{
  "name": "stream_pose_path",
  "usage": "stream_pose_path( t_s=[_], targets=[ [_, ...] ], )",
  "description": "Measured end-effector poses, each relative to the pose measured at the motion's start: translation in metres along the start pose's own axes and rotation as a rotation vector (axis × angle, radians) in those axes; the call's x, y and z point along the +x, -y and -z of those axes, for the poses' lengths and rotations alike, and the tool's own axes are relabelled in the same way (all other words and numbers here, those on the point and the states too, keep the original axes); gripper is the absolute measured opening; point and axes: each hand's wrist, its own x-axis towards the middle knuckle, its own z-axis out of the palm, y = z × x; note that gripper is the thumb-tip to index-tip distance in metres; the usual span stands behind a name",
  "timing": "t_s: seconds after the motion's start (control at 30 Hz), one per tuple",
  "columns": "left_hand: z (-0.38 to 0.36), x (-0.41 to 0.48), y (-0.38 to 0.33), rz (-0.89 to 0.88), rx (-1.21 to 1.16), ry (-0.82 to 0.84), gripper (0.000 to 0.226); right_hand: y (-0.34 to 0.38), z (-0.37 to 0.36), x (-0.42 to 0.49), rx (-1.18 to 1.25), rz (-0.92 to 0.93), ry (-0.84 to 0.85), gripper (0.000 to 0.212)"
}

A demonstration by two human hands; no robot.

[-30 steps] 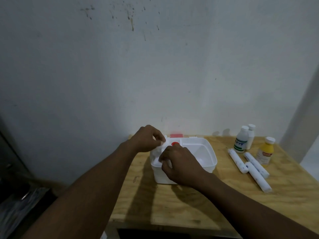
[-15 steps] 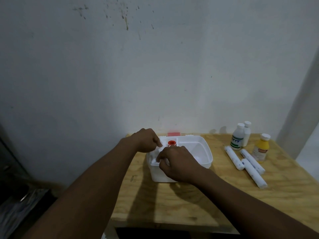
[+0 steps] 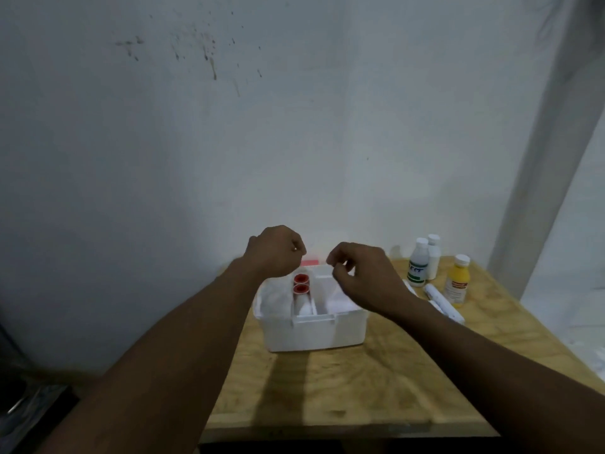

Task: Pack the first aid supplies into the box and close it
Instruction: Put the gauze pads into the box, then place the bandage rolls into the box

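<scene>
A white plastic box (image 3: 314,332) stands open on the wooden table (image 3: 343,388). Its narrow middle compartment holds two red-centred tape rolls (image 3: 300,285), and white padding (image 3: 273,298) fills the left compartment. My left hand (image 3: 276,250) hovers above the box's back left, fingers curled shut, nothing visible in it. My right hand (image 3: 360,273) hangs over the right compartment with fingers loosely bent and apart, holding nothing. Right of the box lie white bandage rolls (image 3: 442,299), partly hidden by my right forearm.
Two white bottles (image 3: 422,262) and a yellow bottle (image 3: 456,283) stand at the table's back right. A wall rises directly behind the table. The table's right edge drops off beside the bottles. Dark clutter sits on the floor at left.
Both hands have lifted up out of the box and moved apart. The box interior with its tape rolls and padding now shows.
</scene>
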Motion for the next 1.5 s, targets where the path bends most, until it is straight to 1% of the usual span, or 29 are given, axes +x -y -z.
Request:
stream_pose_path(
  t_s=[0.17,0.27,0.3,0.37,0.43,0.5,0.57,0.63,0.77,0.83,0.87,0.97,1.07,1.17,1.3,1.43,1.5],
  targets=[
    [-0.033,0.012,-0.065,-0.169,0.04,0.047,0.023,-0.065,0.04,-0.026,-0.106,-0.222,-0.067,0.015],
    [-0.067,0.018,-0.103,-0.29,0.114,0.126,0.025,-0.1,0.059,-0.05,-0.207,-0.447,0.004,0.016],
    [-0.079,0.019,-0.115,-0.33,0.152,0.148,0.028,-0.11,0.065,-0.059,-0.245,-0.502,0.035,0.016],
    [-0.103,0.02,-0.137,-0.404,0.249,0.194,0.033,-0.126,0.074,-0.075,-0.31,-0.552,0.093,0.02],
    [-0.127,0.021,-0.152,-0.461,0.347,0.258,0.036,-0.136,0.077,-0.089,-0.341,-0.566,0.151,0.027],
    [-0.148,0.021,-0.161,-0.49,0.397,0.301,0.03,-0.14,0.075,-0.1,-0.357,-0.569,0.2,0.032],
    [-0.166,0.022,-0.163,-0.497,0.404,0.305,0.024,-0.141,0.07,-0.107,-0.36,-0.565,0.231,0.034],
    [-0.178,0.024,-0.163,-0.496,0.403,0.29,0.026,-0.139,0.065,-0.111,-0.37,-0.553,0.238,0.032],
    [-0.187,0.028,-0.162,-0.52,0.449,0.22,0.031,-0.133,0.062,-0.112,-0.367,-0.497,0.163,0.019],
    [-0.188,0.03,-0.16,-0.518,0.464,0.221,0.031,-0.132,0.062,-0.11,-0.33,-0.503,0.123,0.03],
    [-0.188,0.03,-0.158,-0.518,0.47,0.224,0.031,-0.132,0.063,-0.109,-0.316,-0.515,0.116,0.031],
    [-0.183,0.029,-0.155,-0.515,0.478,0.215,0.033,-0.136,0.068,-0.104,-0.262,-0.534,0.09,0.027],
    [-0.17,0.029,-0.157,-0.522,0.492,0.14,0.037,-0.137,0.076,-0.095,-0.184,-0.501,0.012,0.023],
    [-0.147,0.036,-0.16,-0.501,0.401,0.042,0.033,-0.13,0.09,-0.081,-0.178,-0.437,-0.106,0.013],
    [-0.097,0.046,-0.162,-0.43,0.186,-0.055,0.034,-0.115,0.115,-0.05,-0.168,-0.366,-0.245,0.015],
    [-0.04,0.051,-0.144,-0.272,-0.12,-0.098,0.036,-0.084,0.133,-0.011,-0.137,-0.283,-0.241,0.015],
    [-0.014,0.046,-0.126,-0.221,-0.214,-0.103,0.03,-0.067,0.13,0.004,-0.086,-0.254,-0.216,0.015]
  ],
)
